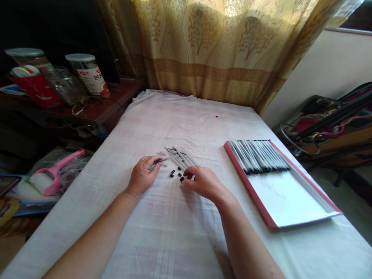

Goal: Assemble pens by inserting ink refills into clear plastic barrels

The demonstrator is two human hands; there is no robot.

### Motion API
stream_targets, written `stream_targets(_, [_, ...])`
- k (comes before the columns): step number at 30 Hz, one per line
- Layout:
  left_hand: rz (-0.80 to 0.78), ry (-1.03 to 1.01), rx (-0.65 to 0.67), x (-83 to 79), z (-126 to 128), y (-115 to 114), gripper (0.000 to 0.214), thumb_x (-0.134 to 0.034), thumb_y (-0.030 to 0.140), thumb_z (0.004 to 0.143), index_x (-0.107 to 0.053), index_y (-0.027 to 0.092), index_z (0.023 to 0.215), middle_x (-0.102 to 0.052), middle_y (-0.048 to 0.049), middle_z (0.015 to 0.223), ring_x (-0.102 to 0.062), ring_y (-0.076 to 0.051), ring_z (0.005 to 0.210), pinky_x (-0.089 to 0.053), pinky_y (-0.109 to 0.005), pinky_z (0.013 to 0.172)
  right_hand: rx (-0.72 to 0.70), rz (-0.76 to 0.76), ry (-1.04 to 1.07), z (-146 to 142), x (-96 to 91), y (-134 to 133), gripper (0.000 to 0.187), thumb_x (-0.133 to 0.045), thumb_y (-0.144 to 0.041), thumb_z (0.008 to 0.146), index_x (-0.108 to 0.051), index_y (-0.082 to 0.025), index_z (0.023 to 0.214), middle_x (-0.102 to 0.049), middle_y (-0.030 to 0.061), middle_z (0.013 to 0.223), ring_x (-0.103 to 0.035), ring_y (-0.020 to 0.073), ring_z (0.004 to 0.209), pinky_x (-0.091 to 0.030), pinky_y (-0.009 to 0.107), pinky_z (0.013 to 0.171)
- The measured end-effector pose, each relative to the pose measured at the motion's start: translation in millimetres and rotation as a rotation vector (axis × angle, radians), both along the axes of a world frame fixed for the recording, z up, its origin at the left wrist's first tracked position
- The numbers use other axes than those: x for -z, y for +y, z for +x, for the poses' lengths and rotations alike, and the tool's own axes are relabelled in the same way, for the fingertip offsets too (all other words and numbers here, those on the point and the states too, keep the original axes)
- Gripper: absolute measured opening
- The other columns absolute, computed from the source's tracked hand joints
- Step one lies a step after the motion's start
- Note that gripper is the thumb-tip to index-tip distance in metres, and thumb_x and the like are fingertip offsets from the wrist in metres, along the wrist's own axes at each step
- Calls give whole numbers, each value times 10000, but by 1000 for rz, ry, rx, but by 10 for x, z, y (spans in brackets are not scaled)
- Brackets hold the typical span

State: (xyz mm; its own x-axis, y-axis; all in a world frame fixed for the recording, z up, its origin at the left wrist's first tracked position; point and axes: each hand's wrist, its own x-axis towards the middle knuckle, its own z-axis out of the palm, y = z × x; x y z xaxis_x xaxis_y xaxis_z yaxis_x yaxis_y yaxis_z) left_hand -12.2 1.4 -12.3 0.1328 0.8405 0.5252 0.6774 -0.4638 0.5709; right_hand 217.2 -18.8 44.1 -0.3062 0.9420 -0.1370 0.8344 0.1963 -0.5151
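My left hand (pixel 143 172) pinches a slim pale pen barrel (pixel 159 160) between thumb and fingers, just above the cloth. To its right, my right hand (pixel 203 182) is curled with thumb and fingertips closing on a small black pen cap (pixel 181 179); whether the cap is lifted cannot be seen. More black caps (pixel 172 175) lie loose between the hands. Behind them spreads a loose pile of clear pen barrels (pixel 181 155) with thin dark parts among them, partly covered by my right hand.
A shallow red-edged box (pixel 258 209) on the right holds a row of black-tipped clear pens (pixel 258 157) at its far end. A red bit (pixel 216 116) lies farther back on the cloth (pixel 162 232). Jars (pixel 90 77) stand on a wooden shelf at left, above a pink-handled item (pixel 55 174).
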Motion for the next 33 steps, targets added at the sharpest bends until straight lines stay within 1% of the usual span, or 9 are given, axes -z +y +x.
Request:
stream_targets(3, [-10,1,5,0,-5,-2,182,-555,296,902,-693,231,1001,-748,-52,973,-683,-215,933,-551,-368,878,-18,66,-162,-87,0,-35,119,-644,-234,781,-733,-231,859,-747,57,862,-666,232,768,-417,307,632])
stream_targets(8, [-7,-2,26,11,-11,0,175,-563,290,902,-694,233,1004,-747,-53,960,-682,-216,930,-548,-371,875,-48,108,-339,-183,4,-58,161,-573,-245,866,-714,-212,936,-740,103,937,-689,263,821,-432,327,638])
stream_targets(15, [-12,17,43,25,-12,3,185,-559,286,907,-695,229,1019,-747,-54,953,-677,-214,924,-537,-361,865,-47,92,-395,-163,-8,-37,242,-498,-208,914,-740,-205,903,-722,120,954,-697,270,808,-439,333,626])
stream_targets(18, [-8,35,51,16,-8,-2,191,-552,287,912,-696,233,1026,-746,-52,944,-674,-214,917,-532,-361,860,-19,97,-364,-101,2,-13,246,-498,-214,914,-740,-203,868,-722,120,941,-693,270,832,-448,327,657])
stream_targets(21, [28,63,75,-5,0,-15,191,-549,281,919,-695,234,1035,-743,-53,932,-672,-212,901,-528,-359,849,72,127,-184,-15,19,18,217,-508,-238,913,-718,-192,892,-727,110,922,-684,254,835,-457,321,693])
stream_targets(24, [68,100,104,-35,12,-33,189,-546,282,930,-696,233,1033,-741,-53,920,-671,-209,886,-524,-356,837,206,82,226,55,65,57,178,-527,-265,889,-690,-193,903,-727,51,808,-665,187,701,-465,286,652])
stream_targets(27, [87,133,110,-56,23,-46,190,-540,285,940,-695,233,1035,-743,-52,925,-671,-208,880,-518,-353,829,267,20,631,76,140,94,170,-607,-322,811,-694,-186,866,-716,18,743,-639,156,642,-479,262,616])
stream_targets(29, [101,149,107,-59,27,-51,189,-539,279,942,-694,229,1036,-744,-52,924,-669,-208,873,-516,-353,824,277,5,747,67,185,110,206,-652,-336,753,-713,-175,867,-722,26,753,-641,162,673,-491,270,632])
stream_targets(33, [124,163,115,-50,29,-56,183,-542,272,946,-691,223,1041,-745,-51,926,-668,-207,875,-514,-350,828,286,-22,780,29,237,120,255,-645,-329,728,-737,-169,902,-728,39,781,-635,161,688,-490,281,644])
